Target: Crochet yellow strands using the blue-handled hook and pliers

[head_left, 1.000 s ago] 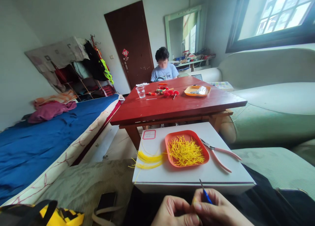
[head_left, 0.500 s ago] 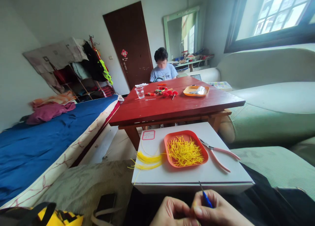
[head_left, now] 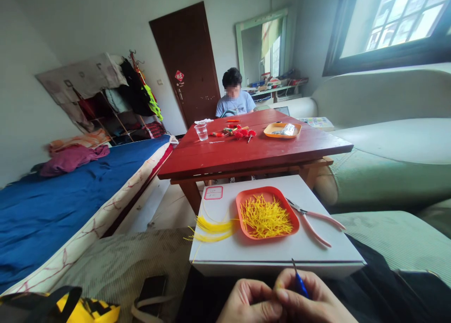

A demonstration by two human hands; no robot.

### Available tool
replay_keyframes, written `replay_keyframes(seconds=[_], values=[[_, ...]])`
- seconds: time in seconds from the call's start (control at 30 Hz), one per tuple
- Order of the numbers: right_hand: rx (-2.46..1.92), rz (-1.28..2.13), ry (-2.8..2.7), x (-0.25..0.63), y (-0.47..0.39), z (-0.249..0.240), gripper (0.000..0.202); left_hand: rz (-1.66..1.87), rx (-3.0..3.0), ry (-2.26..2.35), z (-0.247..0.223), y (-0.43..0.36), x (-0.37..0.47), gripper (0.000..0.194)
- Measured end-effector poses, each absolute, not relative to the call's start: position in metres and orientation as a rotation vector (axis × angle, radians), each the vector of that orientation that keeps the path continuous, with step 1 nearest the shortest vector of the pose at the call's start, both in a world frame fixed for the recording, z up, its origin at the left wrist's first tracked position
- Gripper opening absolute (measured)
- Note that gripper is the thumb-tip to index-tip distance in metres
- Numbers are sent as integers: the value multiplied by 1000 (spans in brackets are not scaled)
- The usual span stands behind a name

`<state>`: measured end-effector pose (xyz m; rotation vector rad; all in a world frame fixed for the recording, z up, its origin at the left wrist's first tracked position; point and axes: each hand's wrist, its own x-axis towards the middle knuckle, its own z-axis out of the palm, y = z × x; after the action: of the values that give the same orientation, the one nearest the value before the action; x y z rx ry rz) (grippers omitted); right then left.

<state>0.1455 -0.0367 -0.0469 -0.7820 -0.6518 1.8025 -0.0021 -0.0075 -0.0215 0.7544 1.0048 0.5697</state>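
Observation:
At the bottom edge, my left hand is closed in a pinch, its fingertips meeting those of my right hand. What the left fingers hold is hidden. In my right hand is a slim blue-handled tool with a thin metal tip pointing up. A speck of yellow shows at the right fingertips. Just beyond, on a white box, sits an orange tray of short yellow strands. A bundle of longer yellow strands lies left of the tray, and pink-handled pliers lie to its right.
Behind the box stands a red table with a clear plastic cup, red fluffy pieces and a yellow-orange tray. A person sits at its far side. A phone lies at lower left, beside a yellow-black bag.
My right hand and the blue-handled tool have shifted slightly right, and the tool leans more to the left. My hands stay together. The whole view has moved a little.

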Motion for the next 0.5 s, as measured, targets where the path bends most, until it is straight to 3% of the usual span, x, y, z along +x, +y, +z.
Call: replay_keyframes(seconds=[0.07,0.13,0.2,0.27,0.5], values=[[-977,1461,-949,155,-38,-39,23,507,689,930,-19,-3,-3,37],[-1099,837,-1404,168,-38,-28,11,439,660,826,-15,1,-4,27],[-966,221,-1815,182,-36,-14,18,378,663,776,-12,5,-4,16],[-768,-136,-2117,192,-32,-2,31,325,672,812,-9,6,-5,6],[-689,-51,-2338,192,-25,-10,18,224,758,798,-2,4,-6,2]])
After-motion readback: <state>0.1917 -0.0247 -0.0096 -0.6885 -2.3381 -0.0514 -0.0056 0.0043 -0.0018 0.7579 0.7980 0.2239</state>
